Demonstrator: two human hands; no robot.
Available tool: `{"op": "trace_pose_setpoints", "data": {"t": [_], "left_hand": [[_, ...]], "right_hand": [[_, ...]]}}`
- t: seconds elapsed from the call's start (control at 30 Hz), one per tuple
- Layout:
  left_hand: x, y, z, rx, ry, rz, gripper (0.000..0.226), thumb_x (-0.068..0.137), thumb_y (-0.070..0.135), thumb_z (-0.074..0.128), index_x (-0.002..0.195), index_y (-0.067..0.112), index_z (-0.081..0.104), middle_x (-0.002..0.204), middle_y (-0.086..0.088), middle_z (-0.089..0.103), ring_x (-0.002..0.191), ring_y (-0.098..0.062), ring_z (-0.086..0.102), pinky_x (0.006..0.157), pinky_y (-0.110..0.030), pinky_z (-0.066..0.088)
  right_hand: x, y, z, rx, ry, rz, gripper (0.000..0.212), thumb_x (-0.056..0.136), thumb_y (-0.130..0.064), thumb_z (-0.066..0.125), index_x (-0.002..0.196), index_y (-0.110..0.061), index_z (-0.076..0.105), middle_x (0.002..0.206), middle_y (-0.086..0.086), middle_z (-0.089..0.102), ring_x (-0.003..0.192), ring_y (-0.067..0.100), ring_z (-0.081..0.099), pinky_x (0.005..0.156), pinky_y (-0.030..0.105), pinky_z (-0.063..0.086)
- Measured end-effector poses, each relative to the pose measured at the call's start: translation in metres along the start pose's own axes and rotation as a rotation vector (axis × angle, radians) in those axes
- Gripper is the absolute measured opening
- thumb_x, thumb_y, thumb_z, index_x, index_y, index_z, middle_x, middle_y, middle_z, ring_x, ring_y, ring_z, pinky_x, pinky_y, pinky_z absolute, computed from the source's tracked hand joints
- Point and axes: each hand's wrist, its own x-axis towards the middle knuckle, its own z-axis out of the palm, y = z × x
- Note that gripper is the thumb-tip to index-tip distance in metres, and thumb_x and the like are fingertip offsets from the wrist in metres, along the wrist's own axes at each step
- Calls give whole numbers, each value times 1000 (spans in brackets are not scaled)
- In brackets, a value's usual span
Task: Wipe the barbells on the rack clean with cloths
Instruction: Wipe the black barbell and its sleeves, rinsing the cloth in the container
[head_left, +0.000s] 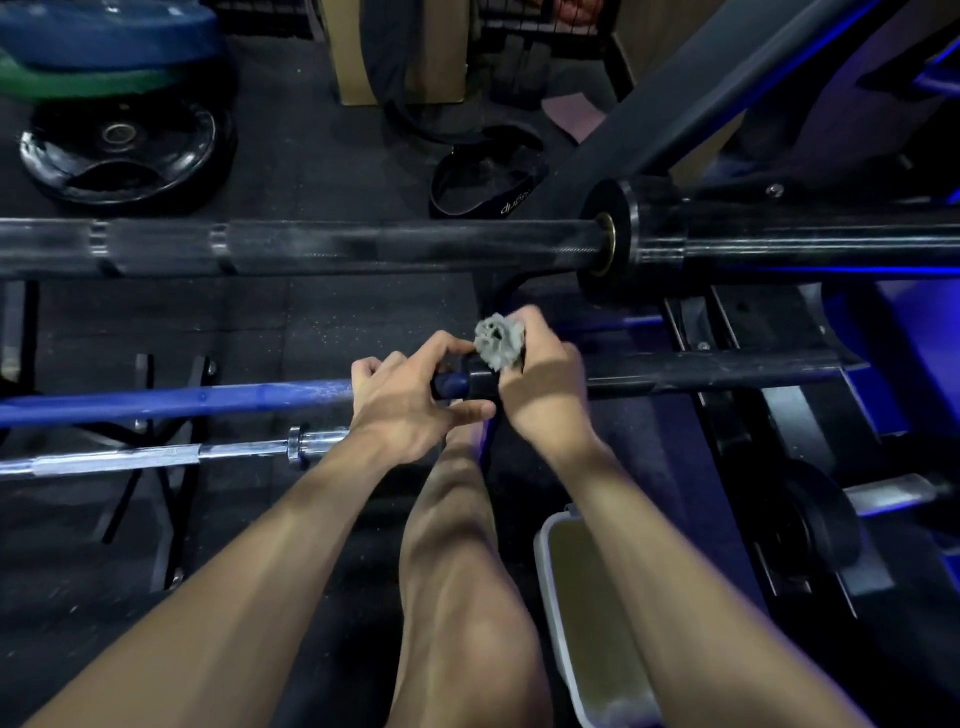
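Observation:
A blue barbell (171, 402) runs across the middle of the view, with its black sleeve (701, 371) reaching right onto the rack. My left hand (410, 405) grips the blue shaft just left of the black collar. My right hand (540, 395) holds a crumpled grey cloth (497, 340) and presses it around the collar. A thicker black barbell (363, 247) lies above, farther from me, with chalk marks on it. Lower left lies a chrome barbell (156, 460), below the blue one.
The rack's dark frame (727, 332) and blue-lit parts fill the right side. A grey bin (582, 613) stands by my right forearm, beside my leg. Black weight plates (124, 150) and green and blue plates (104, 52) lie on the floor at upper left. A lifting belt (488, 187) lies beyond the black bar.

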Motion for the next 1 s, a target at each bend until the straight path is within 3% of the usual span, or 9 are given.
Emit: {"op": "trace_pose_setpoints", "data": {"t": [0.07,0.27,0.43,0.53,0.6,0.67,0.77,0.9,1.0], "left_hand": [[0,-1,0,5,-4,-7,55,71,73,74,115,56,46,87,33,51,103,-5,47,87,-27,14],[1,0,1,-22,-3,6,52,71,69,77,110,55,45,88,35,53,103,-3,47,88,-27,13],[1,-1,1,-42,4,-1,52,71,66,79,113,50,51,89,35,57,101,-1,47,90,-29,14],[2,-1,1,-38,3,-5,53,71,67,78,113,50,50,90,35,57,102,-2,47,89,-28,13],[2,-1,1,-29,3,-2,55,71,68,77,115,50,49,93,33,59,104,-4,49,89,-28,13],[2,-2,1,-25,2,-3,58,70,70,76,117,50,49,97,30,60,106,-5,50,88,-28,13],[2,-2,1,-5,9,7,61,69,70,77,120,50,49,95,30,57,105,-6,50,87,-29,15],[1,-3,4,-2,21,19,61,71,69,77,122,48,50,102,27,63,106,-5,51,88,-30,16],[2,-6,5,-33,13,9,60,72,67,77,122,48,50,103,24,66,107,-5,50,88,-27,13]], "right_hand": [[-19,12,-3,-8,-9,-73,33,80,5,55,103,-18,60,87,3,69,81,25,65,76,44,54],[-59,38,-27,-155,129,-310,42,79,-16,43,110,-19,71,105,-2,72,100,25,66,88,43,49],[-39,61,-67,24,377,83,9,94,-24,60,103,-24,61,91,0,69,88,25,68,74,35,53],[-31,54,-79,176,462,163,18,93,-7,60,106,-19,56,94,-11,68,88,14,66,76,22,45],[-28,44,-66,165,407,11,19,95,-8,61,113,-9,55,114,0,69,99,7,67,89,19,49],[-26,46,-35,63,223,-178,42,93,-12,56,132,4,49,129,18,64,120,27,64,105,41,50],[-30,39,1,-154,-38,-324,67,87,-23,39,148,5,40,143,30,51,144,41,40,120,53,29],[-34,39,-5,-325,-70,-463,66,82,-15,35,144,1,52,148,19,53,146,31,37,124,37,18],[-27,84,-40,-483,-28,-440,73,76,-12,33,146,-6,52,154,12,48,147,33,39,122,50,26]]}}
